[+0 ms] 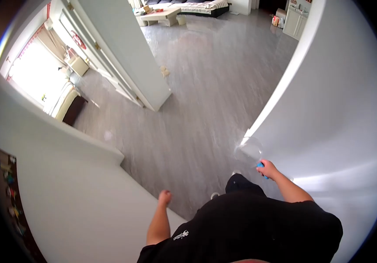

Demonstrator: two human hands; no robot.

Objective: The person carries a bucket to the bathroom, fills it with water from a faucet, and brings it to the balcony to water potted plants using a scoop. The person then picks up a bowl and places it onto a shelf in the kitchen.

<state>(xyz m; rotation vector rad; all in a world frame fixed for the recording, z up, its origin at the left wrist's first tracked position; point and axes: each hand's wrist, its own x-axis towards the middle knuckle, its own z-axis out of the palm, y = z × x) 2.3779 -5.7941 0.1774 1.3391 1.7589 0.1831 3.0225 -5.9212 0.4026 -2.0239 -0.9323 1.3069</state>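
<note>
My right hand is wrapped round a blue handle. From the handle a clear, roundish object extends forward, close to the lower end of the right wall's edge; its exact form is hard to make out. Over the floor near the left wall, my left hand hangs with its fingers curled, and nothing shows in it. Below and between the hands are my black shirt and dark trouser leg.
Grey floor runs forward between the left wall and right wall. An open doorway at left shows a bed. Ahead stand a low table, a sofa and a white cabinet. A small beige item lies beside the partition.
</note>
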